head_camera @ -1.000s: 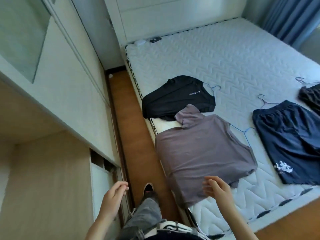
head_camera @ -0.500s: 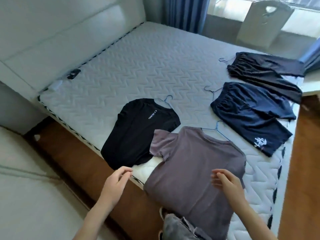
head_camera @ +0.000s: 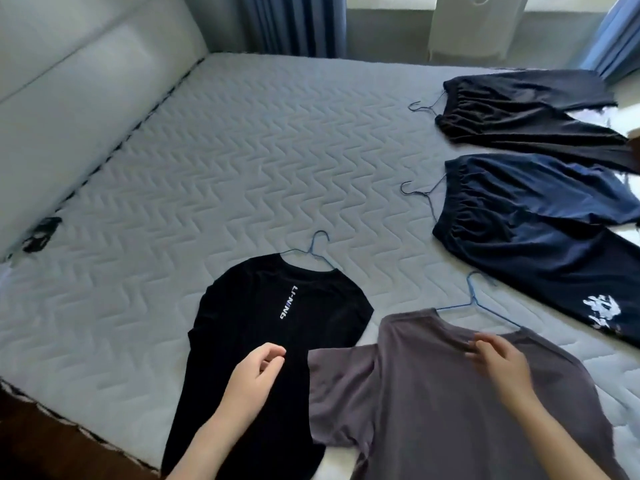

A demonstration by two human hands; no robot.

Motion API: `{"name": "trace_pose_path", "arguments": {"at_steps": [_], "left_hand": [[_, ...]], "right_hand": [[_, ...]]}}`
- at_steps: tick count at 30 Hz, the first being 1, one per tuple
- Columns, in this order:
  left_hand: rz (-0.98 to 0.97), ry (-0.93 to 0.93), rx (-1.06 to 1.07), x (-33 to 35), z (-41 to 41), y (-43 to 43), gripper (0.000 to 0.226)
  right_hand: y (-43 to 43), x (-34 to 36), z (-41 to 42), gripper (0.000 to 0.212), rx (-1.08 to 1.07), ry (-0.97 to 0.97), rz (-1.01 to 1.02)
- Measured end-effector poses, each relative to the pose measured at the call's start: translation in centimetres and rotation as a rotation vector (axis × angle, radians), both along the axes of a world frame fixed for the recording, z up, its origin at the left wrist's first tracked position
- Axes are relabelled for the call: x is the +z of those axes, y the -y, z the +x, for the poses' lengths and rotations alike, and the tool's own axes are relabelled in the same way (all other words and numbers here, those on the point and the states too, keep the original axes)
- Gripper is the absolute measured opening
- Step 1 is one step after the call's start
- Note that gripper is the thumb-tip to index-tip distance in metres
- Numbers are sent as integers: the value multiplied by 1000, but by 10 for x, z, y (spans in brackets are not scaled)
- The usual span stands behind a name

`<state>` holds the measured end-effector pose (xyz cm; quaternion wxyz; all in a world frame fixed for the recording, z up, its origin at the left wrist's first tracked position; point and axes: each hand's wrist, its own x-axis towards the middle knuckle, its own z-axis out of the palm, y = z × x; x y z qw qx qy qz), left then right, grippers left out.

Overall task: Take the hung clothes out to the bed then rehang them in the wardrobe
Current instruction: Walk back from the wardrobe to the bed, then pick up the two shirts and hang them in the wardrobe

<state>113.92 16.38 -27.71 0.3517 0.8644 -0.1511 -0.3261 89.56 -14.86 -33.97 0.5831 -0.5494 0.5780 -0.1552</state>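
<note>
Over the last second the view has swung away from the wardrobe side and the floor gap to face the bed (head_camera: 214, 161) squarely, and both hands have moved forward over the clothes. Four garments lie flat on the mattress, each with a wire hanger in it: a black T-shirt (head_camera: 270, 341) near and left of centre, a grey T-shirt (head_camera: 450, 403) nearest on the right with its sleeve overlapping the black one, navy shorts (head_camera: 540, 244) further right, and black shorts (head_camera: 526, 112) at the far right. The right hand (head_camera: 498, 365), which hovered over the grey shirt's hem a moment ago, is now up by its collar, just short of the blue hanger (head_camera: 474, 303); it is blurred, the fingers (head_camera: 483, 344) look loosely curled and appear to rest on the cloth, though whether they pinch it cannot be told. The left hand (head_camera: 252, 372) has come over the black shirt's lower body, fingers half curled and holding nothing. By the look of it the laying-out half is done, and the reach toward the grey shirt's neck suggests rehanging starts here, probably by grabbing the hanger hook so the shirt lifts without sliding off.
</note>
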Motion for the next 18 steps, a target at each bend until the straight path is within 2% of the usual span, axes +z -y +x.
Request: {"name": "trace_pose_path", "arguments": {"at_steps": [2, 6, 8, 10, 13, 16, 18], "left_hand": [[15, 17, -33, -31, 43, 26, 16], [41, 68, -86, -96, 117, 73, 16], [69, 127, -130, -134, 154, 94, 27], [114, 223, -204, -172, 191, 114, 41], [183, 356, -289, -220, 243, 148, 51], [319, 551, -354, -252, 281, 174, 49], [406, 716, -396, -259, 292, 185, 38]], "right_hand": [[20, -41, 24, 16, -86, 5, 35], [50, -121, 64, 33, -265, -34, 93], [62, -154, 82, 43, -325, -95, 90], [72, -185, 98, 54, -367, -214, 44], [89, -211, 117, 60, -388, -491, -115], [97, -222, 130, 71, -435, -639, -186], [97, -226, 132, 66, -430, -676, -206]]}}
